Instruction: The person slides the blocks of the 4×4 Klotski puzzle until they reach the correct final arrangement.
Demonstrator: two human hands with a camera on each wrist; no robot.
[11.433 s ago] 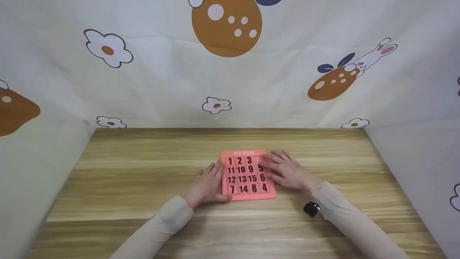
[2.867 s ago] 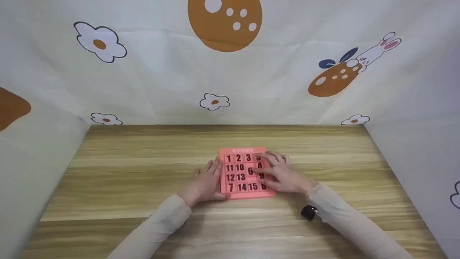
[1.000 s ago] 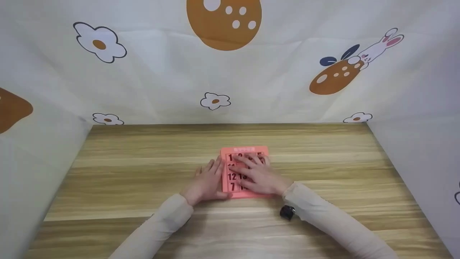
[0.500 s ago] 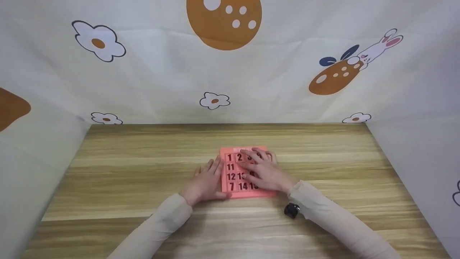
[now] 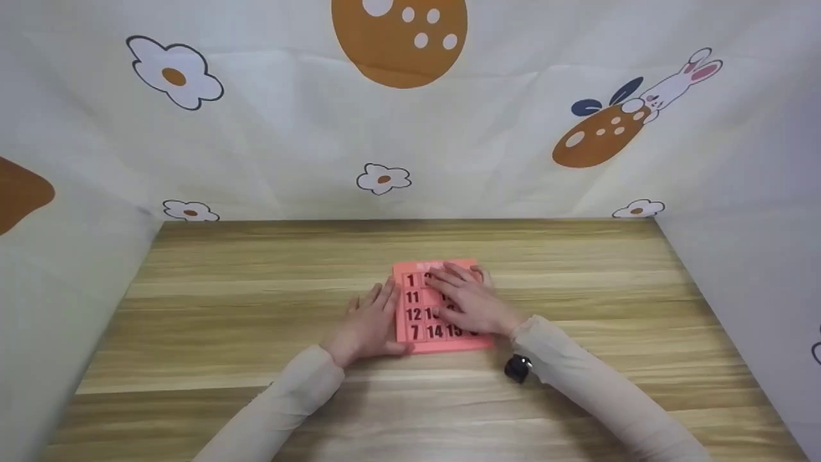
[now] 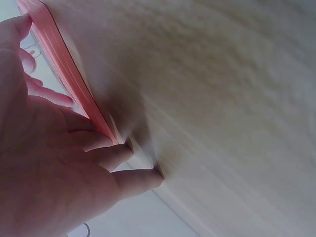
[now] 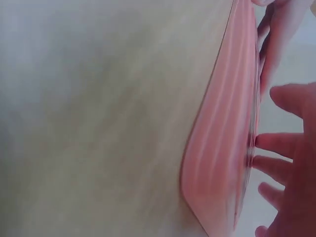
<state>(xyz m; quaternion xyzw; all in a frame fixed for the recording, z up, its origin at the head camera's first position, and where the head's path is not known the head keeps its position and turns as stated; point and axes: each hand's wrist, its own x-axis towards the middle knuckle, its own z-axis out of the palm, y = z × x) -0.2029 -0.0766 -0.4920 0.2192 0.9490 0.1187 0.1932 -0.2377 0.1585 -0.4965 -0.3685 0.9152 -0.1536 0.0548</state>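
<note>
A pink number slide puzzle [image 5: 442,346] lies flat on the table, its tiles marked with black numerals. Along its left edge rest the straight fingers of my left hand [image 5: 365,327], with the thumb at the near left corner. The left wrist view shows this hand [image 6: 54,163] against the puzzle's side wall [image 6: 71,79]. My right hand [image 5: 478,308] spreads over the puzzle from the right, fingertips on the tiles, hiding much of the right half. In the right wrist view two fingertips [image 7: 261,140] touch the top face. A bare slot shows right of the 11 tile [image 5: 412,297].
The wood-grain table [image 5: 256,289] meets pale printed cloth [image 5: 288,128] at the back and both sides. A small black device [image 5: 517,369] sits at the right wrist, below the sleeve [image 5: 596,378].
My right hand has moved left across the puzzle since 2.9 seconds ago. Where the 10 tile sat beside the 11, a bare slot shows. My left hand has stayed in place.
</note>
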